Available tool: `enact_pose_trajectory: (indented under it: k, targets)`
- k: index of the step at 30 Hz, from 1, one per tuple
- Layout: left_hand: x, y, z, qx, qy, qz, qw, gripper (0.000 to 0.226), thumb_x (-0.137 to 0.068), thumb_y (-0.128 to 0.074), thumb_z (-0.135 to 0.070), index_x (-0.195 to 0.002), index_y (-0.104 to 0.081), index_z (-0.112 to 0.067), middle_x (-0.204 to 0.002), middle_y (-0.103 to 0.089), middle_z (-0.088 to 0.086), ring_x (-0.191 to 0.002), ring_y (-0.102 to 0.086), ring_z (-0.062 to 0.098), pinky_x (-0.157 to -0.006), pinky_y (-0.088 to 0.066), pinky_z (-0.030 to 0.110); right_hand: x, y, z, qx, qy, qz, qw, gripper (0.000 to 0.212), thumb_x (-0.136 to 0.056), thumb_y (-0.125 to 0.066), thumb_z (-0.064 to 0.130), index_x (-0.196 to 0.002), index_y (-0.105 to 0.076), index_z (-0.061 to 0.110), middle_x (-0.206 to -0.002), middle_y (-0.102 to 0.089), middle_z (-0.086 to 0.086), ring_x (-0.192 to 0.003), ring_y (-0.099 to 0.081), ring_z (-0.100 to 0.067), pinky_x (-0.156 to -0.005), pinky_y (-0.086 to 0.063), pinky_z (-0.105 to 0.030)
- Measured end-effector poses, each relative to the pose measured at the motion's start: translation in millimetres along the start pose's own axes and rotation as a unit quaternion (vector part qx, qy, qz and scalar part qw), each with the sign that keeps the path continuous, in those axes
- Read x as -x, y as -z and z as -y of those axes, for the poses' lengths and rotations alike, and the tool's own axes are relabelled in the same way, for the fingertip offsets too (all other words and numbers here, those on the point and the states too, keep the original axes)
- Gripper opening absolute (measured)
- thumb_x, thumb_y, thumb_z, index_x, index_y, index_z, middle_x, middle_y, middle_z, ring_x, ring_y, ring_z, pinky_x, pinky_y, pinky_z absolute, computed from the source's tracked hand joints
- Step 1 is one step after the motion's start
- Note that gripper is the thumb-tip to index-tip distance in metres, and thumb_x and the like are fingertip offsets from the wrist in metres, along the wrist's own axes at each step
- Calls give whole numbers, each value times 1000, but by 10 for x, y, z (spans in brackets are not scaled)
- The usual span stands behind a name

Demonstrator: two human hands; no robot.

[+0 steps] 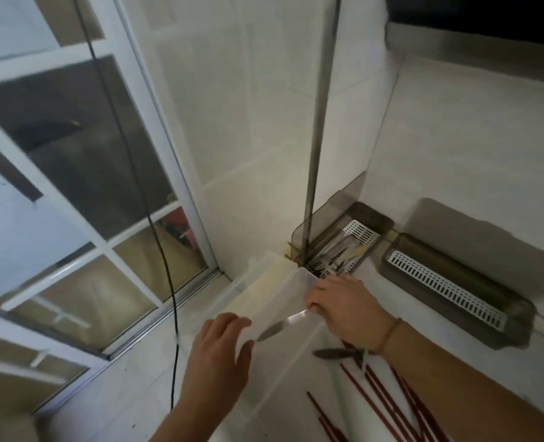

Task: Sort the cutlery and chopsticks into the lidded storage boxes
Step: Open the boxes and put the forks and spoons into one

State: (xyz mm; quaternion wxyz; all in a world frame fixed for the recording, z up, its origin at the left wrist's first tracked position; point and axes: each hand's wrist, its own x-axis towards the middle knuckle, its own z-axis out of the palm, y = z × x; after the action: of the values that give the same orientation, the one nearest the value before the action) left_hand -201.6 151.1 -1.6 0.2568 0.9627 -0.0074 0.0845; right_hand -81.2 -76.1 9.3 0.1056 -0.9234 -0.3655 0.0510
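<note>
My right hand [341,309] grips a table knife [280,328] by its handle, blade pointing down-left over a clear plastic tub [274,301]. With fingers relaxed, my left hand [219,355] rests against the tub's near-left side. Several dark red chopsticks [379,400] and a dark spoon [334,354] lie in the tub under my right forearm. In the corner stands a brown storage box [353,240] with its lid raised, cutlery inside on a white slotted tray. A second brown box [455,291] lies to its right, showing only its white slotted tray.
A metal pipe [320,122] runs down the tiled corner into the open box. A black cable [156,237] hangs in front of the window on the left. The white counter [130,387] runs along the window sill.
</note>
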Motion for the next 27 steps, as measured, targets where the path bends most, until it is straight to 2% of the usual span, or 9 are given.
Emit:
enact_pose_trajectory:
  k: [2, 4, 8, 12, 17, 21, 23, 25, 27]
  targets:
    - [-1, 11, 192, -29, 32, 34, 999, 32, -76, -79, -19, -106, -70, -20, -104, -64, -7, -93, -59, 14, -81, -51, 29, -231, -110, 109, 8, 29, 82, 996, 17, -90, -47, 18, -95, -61, 27, -93, -57, 3, -88, -50, -16, -83, -41, -34]
    - [-15, -10, 303, -20, 49, 52, 997, 27, -82, -73, -20, -108, -69, -24, -104, -63, -10, -93, -59, 11, -82, -48, 24, -409, -258, 198, 21, 43, 155, 987, 21, -86, -50, 11, -93, -65, 24, -94, -62, 1, -90, -55, -20, -81, -44, -33]
    - [-112, -44, 381, 26, 62, 45, 997, 25, -79, -72, -9, -100, -71, -23, -96, -62, -10, -89, -60, 12, -76, -48, 24, -611, -452, 250, -8, -11, 255, 967, 17, -83, -62, 19, -94, -73, 24, -102, -69, 6, -98, -59, -18, -88, -42, -24]
    - [-170, -39, 431, 64, 67, 44, 995, 28, -80, -68, -6, -100, -70, -24, -95, -57, -16, -89, -57, 8, -79, -47, 20, -734, -492, 290, 38, -18, 315, 948, 17, -80, -64, 21, -95, -74, 20, -102, -70, -1, -98, -61, -25, -90, -50, -36]
    - [-212, -28, 465, 90, 64, 47, 993, 28, -78, -69, -5, -96, -69, -26, -88, -54, -19, -76, -53, 2, -72, -48, 21, -773, -526, 363, 87, -22, 299, 950, 26, -79, -70, 27, -100, -67, 11, -104, -64, -13, -96, -61, -33, -82, -52, -40]
    - [-231, -39, 481, 86, 57, 56, 993, 28, -78, -69, -6, -96, -67, -26, -87, -53, -18, -75, -53, 5, -68, -52, 26, -786, -494, 407, 91, -32, 291, 952, 29, -78, -71, 26, -100, -65, 8, -102, -60, -16, -95, -61, -36, -81, -50, -40]
    - [-230, -48, 489, 81, 57, 59, 993, 27, -79, -69, -7, -97, -66, -28, -87, -52, -20, -75, -53, 5, -67, -49, 20, -775, -414, 417, 80, -29, 284, 955, 25, -80, -69, 24, -98, -66, 7, -96, -58, -15, -95, -60, -34, -82, -50, -40]
    - [-229, -55, 500, 81, 59, 64, 993, 27, -80, -69, -10, -98, -66, -29, -87, -49, -24, -75, -53, 5, -66, -43, 11, -714, -278, 350, 15, -36, 243, 969, 16, -86, -62, 21, -98, -66, 11, -102, -59, -8, -97, -58, -26, -87, -50, -39]
    - [-225, -58, 517, 83, 64, 72, 992, 26, -81, -70, -13, -100, -66, -30, -89, -48, -27, -76, -54, 2, -64, -40, 7, -540, -85, 197, -106, -65, 159, 979, 12, -91, -56, 23, -96, -65, 17, -100, -60, 2, -94, -57, -13, -88, -49, -29]
